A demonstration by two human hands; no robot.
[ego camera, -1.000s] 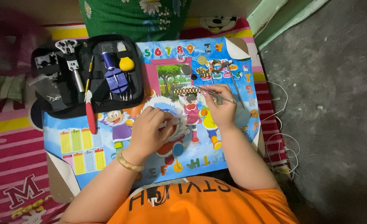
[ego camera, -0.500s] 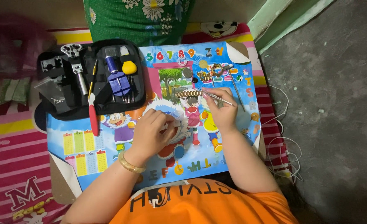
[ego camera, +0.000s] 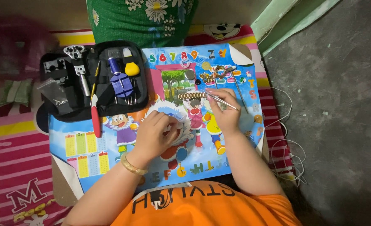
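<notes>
My right hand (ego camera: 222,109) grips a thin metal tool (ego camera: 224,102), like tweezers, its tip pointing left toward a gold link watch band (ego camera: 191,96) lying on a colourful cartoon poster (ego camera: 110,150). My left hand (ego camera: 155,133), with a gold bangle at the wrist, rests curled on the poster's middle; what lies under its fingers is hidden. Small metal watch parts (ego camera: 214,74) and a long thin rod (ego camera: 240,93) lie just beyond the right hand.
An open black tool case (ego camera: 94,81) holding a blue tool, a yellow blower, metal tools and a red-handled tool sits at the upper left. A green flowered cushion (ego camera: 147,19) is behind. White cables (ego camera: 288,157) trail on the grey floor at right. A striped mat lies underneath.
The view has shifted slightly. My right hand has drawn a little nearer the watch band with the metal tool. My left hand stays curled on the poster.
</notes>
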